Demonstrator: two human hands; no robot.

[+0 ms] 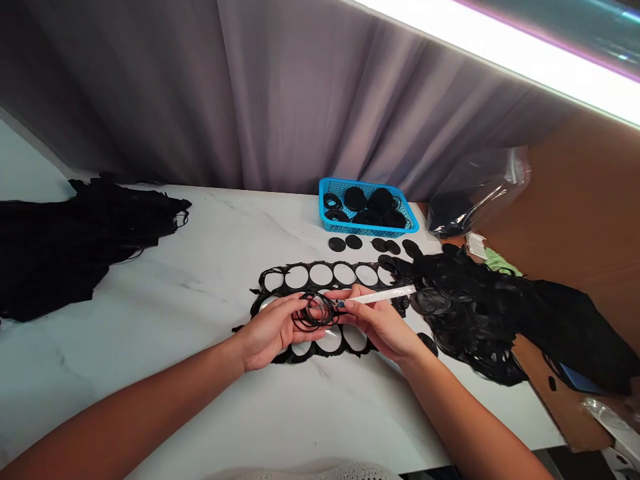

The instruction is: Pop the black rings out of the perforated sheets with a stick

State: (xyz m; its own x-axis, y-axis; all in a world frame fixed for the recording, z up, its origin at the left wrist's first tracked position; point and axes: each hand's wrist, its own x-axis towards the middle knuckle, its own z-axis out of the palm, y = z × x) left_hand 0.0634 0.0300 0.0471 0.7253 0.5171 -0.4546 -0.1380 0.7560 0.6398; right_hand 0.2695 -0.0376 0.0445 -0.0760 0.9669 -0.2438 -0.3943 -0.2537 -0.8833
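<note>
The left hand [273, 331] curls around a bundle of thin black rings [316, 313] above a punched black sheet [320, 263], the right hand [377, 323] pinching a white stick [380, 295]; a blue basket [330, 200] already holds black discs [355, 198]

Small piece-work workshop or production bench. Long white marble-pattern worktable [165, 280] under bright strip light [520, 40], grey pleated curtain [280, 100] hanging behind. Black punched sheet offcuts [85, 247] heaped on top; loose black die-cut discs [337, 244] nearby; blue plastic mesh basket [323, 200] holding more; clear plastic bag [480, 180] beside brown cardboard [575, 200].
</note>
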